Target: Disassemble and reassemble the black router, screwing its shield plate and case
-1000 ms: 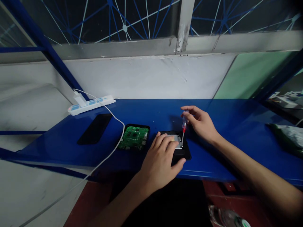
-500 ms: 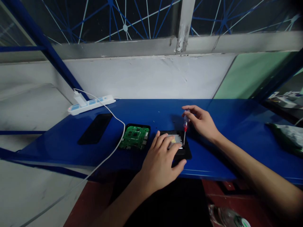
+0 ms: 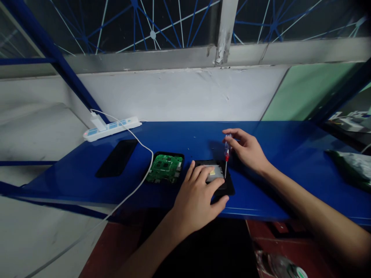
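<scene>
Head camera view: the right hand [image 3: 246, 150] grips a small screwdriver [image 3: 228, 146] by its clear handle, the fingers closed around the upper part. The screwdriver stands nearly upright, its red collar below the grip and its metal shaft reaching down to the right edge of a silver metal plate [image 3: 216, 173]. Whether the tip sits in a screw is too small to tell.

The left hand [image 3: 197, 193] is open and empty, palm down, with its fingers slightly spread. Its fingertips rest on the metal plate and the black housing [image 3: 230, 187] that holds it, the index fingertip just beside the screwdriver's tip. A yellowish patch shows on the plate between the fingers. The housing lies flat near the front edge of a blue table [image 3: 290, 154], partly hidden by the left hand.

Just to the left of the housing, a green circuit board [image 3: 165, 166] sits in a black casing [image 3: 182, 156]. Farther left lies a flat black panel [image 3: 116, 159], set at a slant. A white cable [image 3: 133, 134] runs from a charger [image 3: 98, 122] plugged into a white power strip [image 3: 111, 129], curves across the left edge of the casing and drops past the table's front edge. At the far right lies a green and white packet [image 3: 352, 166].
</scene>
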{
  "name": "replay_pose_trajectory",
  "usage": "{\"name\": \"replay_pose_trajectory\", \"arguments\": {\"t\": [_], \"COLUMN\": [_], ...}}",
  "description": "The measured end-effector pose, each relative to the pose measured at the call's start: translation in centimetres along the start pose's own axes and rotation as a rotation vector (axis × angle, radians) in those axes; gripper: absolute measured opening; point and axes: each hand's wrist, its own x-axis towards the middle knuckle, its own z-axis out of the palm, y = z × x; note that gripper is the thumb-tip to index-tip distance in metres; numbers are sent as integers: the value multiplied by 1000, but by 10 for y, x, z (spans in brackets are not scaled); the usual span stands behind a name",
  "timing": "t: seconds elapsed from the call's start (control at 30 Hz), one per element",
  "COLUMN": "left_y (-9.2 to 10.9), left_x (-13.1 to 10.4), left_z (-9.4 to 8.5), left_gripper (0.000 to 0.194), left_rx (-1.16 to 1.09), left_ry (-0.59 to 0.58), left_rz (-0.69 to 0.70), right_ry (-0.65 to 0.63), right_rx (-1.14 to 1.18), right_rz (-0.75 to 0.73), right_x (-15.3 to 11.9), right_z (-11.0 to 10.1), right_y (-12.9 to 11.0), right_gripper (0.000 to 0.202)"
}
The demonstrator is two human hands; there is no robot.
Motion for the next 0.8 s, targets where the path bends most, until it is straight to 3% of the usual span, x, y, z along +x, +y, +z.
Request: {"name": "replay_pose_trajectory", "arguments": {"t": [0.47,0.8], "left_y": [1,3], "left_x": [0,0], "left_z": [-1,0], "left_gripper": [32,39], "left_rx": [-13,-41], "left_ry": [-2,1], "left_rz": [-10,-50], "right_ry": [9,-13], "right_rx": [22,-35], "right_rz": [-68,-376], "right_x": [-2,-21], "right_z": [0,-4], "right_y": [-3,-19], "right_gripper": [30,27]}}
